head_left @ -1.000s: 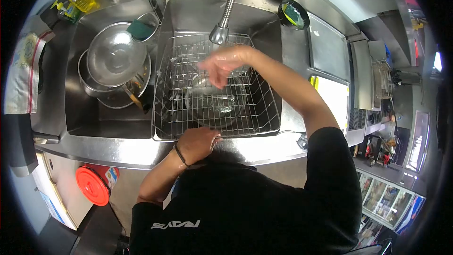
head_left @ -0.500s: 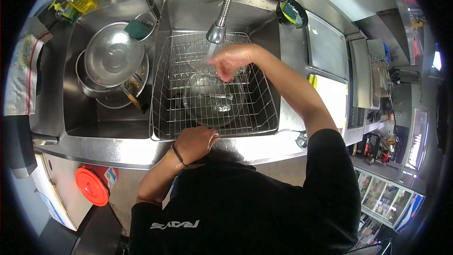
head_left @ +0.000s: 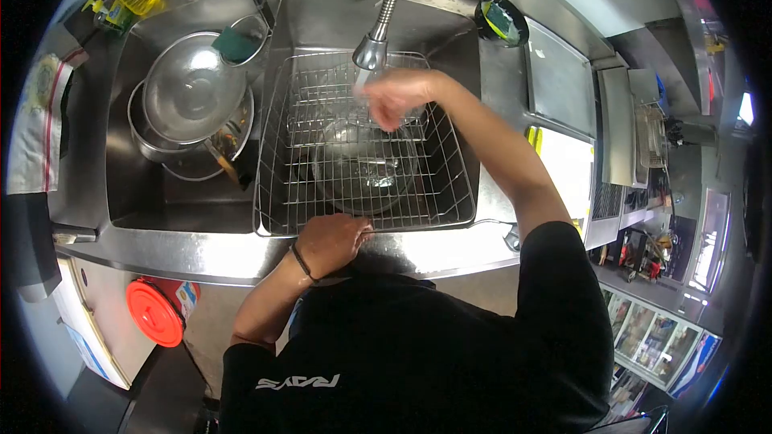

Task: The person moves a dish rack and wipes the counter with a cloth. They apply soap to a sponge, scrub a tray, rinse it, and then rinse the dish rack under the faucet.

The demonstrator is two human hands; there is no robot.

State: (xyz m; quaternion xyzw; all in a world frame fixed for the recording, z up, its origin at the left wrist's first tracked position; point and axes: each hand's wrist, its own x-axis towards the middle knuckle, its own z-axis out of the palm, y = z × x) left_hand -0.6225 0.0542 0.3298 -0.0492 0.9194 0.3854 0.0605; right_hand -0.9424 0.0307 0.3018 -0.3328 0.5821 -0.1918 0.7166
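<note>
A large wire basket (head_left: 445, 169) sits in the right-hand sink, under a spray faucet (head_left: 371, 54) with running water. My left hand (head_left: 331, 243) is curled over the basket's front rim, near the sink edge. Just below the faucet head is my right hand (head_left: 396, 95), wet and over the basket's far part. Motion smears its fingers, so whether it holds anything cannot be made out. Beneath the basket's wires, a round clear bowl-like vessel (head_left: 362, 193) shows in part.
The left sink holds a metal bowl (head_left: 189, 100) stacked on pots, with a green scouring pad (head_left: 235, 46) and a strainer (head_left: 259, 28). A black bowl with pads (head_left: 501, 20) and a metal tray (head_left: 560, 80) stand at right. A red-lidded bucket (head_left: 154, 313) is below left.
My right hand has shifted slightly under the water, its fingers still blurred. My left hand stays on the basket rim, and the basket has not visibly moved.
</note>
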